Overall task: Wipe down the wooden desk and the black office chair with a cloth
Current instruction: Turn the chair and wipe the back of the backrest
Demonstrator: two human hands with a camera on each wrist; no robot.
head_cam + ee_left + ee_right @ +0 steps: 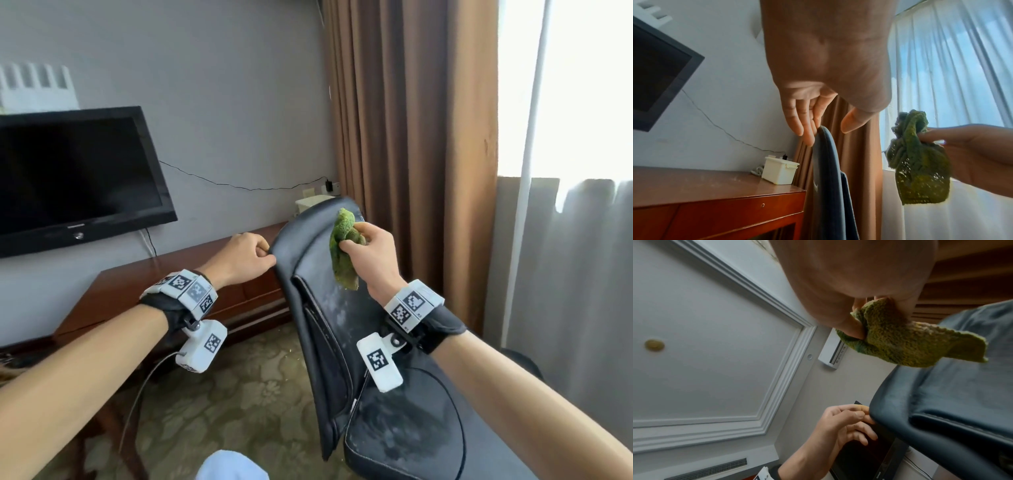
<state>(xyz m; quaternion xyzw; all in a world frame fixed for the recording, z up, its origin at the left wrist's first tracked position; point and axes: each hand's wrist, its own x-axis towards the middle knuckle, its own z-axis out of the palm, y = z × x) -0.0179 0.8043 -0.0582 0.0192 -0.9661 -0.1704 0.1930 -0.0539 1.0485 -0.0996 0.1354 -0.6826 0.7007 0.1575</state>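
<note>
The right hand (pixel 371 251) has its fingers curled tight round a bunched green cloth (pixel 343 251), right of centre in the head view — a loose tail hangs below the fist against the upper backrest of the black office chair (pixel 342 308). The left hand (pixel 245 258) pinches the backrest's left edge between thumb and fingertips (pixel 809 136), steadying it.

The cloth looks soft, light and nubbly; it should crumple wherever squeezed, so a wadded grip like this one seems right for pressing. The chair's skin appears smooth and slightly slick, padded yet firm at the rim — I'd judge that rim the best place to brace it, since the chair may tip or turn under a push. Pale dusty smears show on the backrest and seat.

The wooden desk (pixel 191 270) sits centre left, behind the chair, below a dark television (pixel 75 178); a small white box (pixel 780 170) stands on its far corner.

The chair's base and most of the desk's left side are cut off. Whether the cloth is damp I cannot tell.
</note>
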